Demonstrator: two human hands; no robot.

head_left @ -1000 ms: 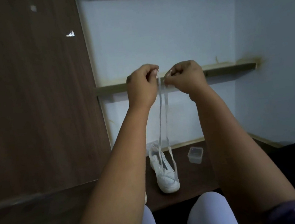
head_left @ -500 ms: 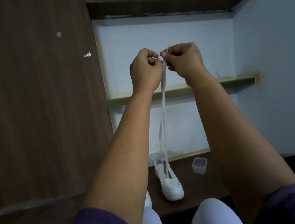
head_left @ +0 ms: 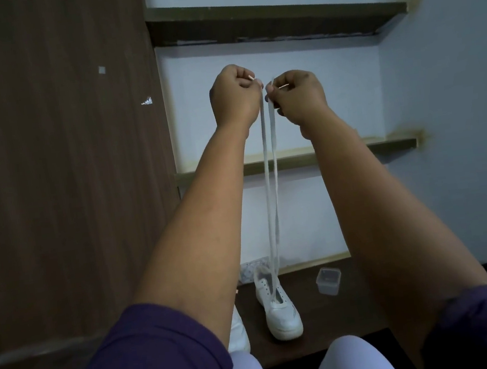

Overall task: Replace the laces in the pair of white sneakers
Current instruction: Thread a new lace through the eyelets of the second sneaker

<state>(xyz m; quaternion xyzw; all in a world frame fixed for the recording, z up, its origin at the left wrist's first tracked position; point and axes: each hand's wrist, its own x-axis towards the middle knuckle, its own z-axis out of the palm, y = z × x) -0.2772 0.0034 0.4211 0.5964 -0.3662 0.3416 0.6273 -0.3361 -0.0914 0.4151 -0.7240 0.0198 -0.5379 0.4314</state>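
Note:
A white sneaker [head_left: 279, 308] stands on the dark wooden surface [head_left: 329, 321], toe toward me. A white lace [head_left: 271, 187] rises from its lowest eyelets in two taut strands. My left hand [head_left: 234, 96] pinches one lace end and my right hand [head_left: 298, 94] pinches the other, both raised high and close together in front of the wall. The second white sneaker [head_left: 238, 332] lies to the left, mostly hidden behind my left arm.
A small clear plastic container [head_left: 328, 281] sits right of the laced sneaker. Two wooden shelves [head_left: 277, 20] cross the wall behind my hands. A dark wood panel [head_left: 60, 176] fills the left side. My knees [head_left: 350, 361] are at the bottom.
Both hands have lifted the lace ends higher, pulling the strands straight and taut. The view has tilted up, bringing the upper shelf into sight.

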